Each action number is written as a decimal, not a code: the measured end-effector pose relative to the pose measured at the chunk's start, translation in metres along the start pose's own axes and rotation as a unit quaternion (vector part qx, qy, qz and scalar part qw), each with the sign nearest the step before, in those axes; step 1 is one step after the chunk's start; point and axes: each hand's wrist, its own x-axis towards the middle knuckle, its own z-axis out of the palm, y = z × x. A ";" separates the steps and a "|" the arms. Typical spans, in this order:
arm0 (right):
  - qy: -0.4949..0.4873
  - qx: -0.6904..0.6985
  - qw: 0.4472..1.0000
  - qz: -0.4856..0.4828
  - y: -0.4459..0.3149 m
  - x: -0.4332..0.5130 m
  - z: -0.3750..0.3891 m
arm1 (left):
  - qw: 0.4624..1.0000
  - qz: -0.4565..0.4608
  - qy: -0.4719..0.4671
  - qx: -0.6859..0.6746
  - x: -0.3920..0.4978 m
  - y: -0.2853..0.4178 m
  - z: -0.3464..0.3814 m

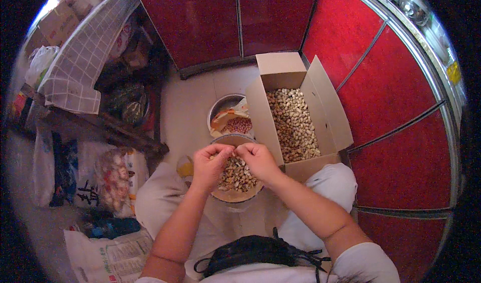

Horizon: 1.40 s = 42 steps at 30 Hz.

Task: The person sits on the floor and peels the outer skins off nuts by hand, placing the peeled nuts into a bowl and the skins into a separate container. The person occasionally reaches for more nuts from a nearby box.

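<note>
My left hand [211,165] and my right hand [260,162] meet fingertip to fingertip above a round bin [230,197]. Thumbs and forefingers pinch a small piece, apparently a peanut [235,153], mostly covered by the fingers. Broken peanut shells [237,176] lie inside the bin, between my knees. Just beyond it stands a metal basin [224,102] with a plastic bag [221,118] of pinkish shelled peanuts [239,125]. To the right, an open cardboard box [263,108] holds many unshelled peanuts [293,121].
Red cabinets [383,76] stand close behind and right of the box. At left is a wooden shelf [109,127] with watermelons [133,110] and a checked cloth [88,54]. A cup of yellowish liquid [185,166] sits by my left knee. A white printed sack [112,256] lies lower left.
</note>
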 end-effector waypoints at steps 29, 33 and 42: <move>-0.032 -0.222 0.957 -0.183 -0.037 -0.011 -0.010 | 0.976 -0.158 -0.077 -0.127 0.001 -0.008 -0.012; -0.027 -0.045 0.993 -0.102 -0.033 -0.007 -0.016 | 0.968 -0.151 -0.093 -0.179 -0.002 -0.002 -0.009; -0.009 -0.119 0.980 -0.158 -0.028 -0.010 -0.011 | 0.986 -0.096 -0.099 -0.091 0.000 -0.012 -0.013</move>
